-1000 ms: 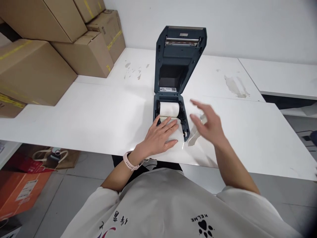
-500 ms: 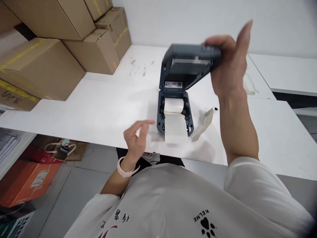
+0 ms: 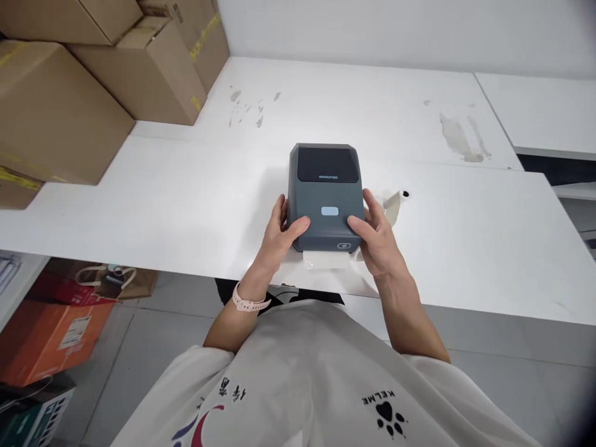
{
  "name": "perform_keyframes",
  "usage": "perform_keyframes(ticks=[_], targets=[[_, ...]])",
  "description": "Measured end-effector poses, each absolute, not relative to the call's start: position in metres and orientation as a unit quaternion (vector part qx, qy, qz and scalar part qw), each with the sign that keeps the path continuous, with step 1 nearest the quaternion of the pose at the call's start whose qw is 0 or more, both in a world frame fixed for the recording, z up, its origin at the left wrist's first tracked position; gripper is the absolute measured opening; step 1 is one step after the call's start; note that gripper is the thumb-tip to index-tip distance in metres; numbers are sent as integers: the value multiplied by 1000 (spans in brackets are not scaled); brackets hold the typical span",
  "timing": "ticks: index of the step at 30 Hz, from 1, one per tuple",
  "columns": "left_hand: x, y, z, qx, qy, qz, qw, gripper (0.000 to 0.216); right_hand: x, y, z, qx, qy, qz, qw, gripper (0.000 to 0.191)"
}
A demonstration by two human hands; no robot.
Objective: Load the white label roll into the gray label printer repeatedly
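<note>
A dark grey label printer (image 3: 328, 197) stands on the white table with its lid down. My left hand (image 3: 278, 238) grips its left front corner, thumb on top of the lid and fingers along the side. On the opposite corner, my right hand (image 3: 378, 239) holds the printer the same way. A strip of white label paper (image 3: 326, 260) sticks out from under the lid at the front edge. The paper roll inside is hidden by the lid. Just right of the printer lies a curled strip of backing paper (image 3: 393, 205), partly behind my right hand.
Cardboard boxes (image 3: 153, 68) are stacked at the table's left back. The white table (image 3: 195, 205) carries peeled patches (image 3: 460, 136) at the back right. Below on the left, an orange box (image 3: 60, 335) and a paper bag (image 3: 139, 282) stand by the floor.
The printer's lid has swung from open to shut, covering the roll. My right hand came down from the raised lid to the right corner; my left hand moved onto the left corner.
</note>
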State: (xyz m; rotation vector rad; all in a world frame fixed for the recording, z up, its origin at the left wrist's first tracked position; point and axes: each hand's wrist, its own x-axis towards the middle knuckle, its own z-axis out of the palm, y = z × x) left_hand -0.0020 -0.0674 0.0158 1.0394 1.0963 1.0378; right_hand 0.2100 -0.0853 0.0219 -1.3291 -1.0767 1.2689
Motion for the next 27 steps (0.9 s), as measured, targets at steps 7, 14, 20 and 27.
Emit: perform_keyframes(ticks=[7, 14, 20, 27], targets=[[2, -64, 3, 481, 454, 513, 547, 80, 202, -88, 24, -529, -372, 586, 488, 95], [4, -86, -9, 516, 485, 556, 435, 62, 205, -85, 19, -527, -386, 577, 491, 99], [5, -141, -9, 490, 534, 471, 503, 50, 203, -86, 16, -521, -384, 571, 505, 94], [17, -134, 5, 372, 486, 386, 690, 40, 202, -87, 14, -524, -403, 562, 497, 93]])
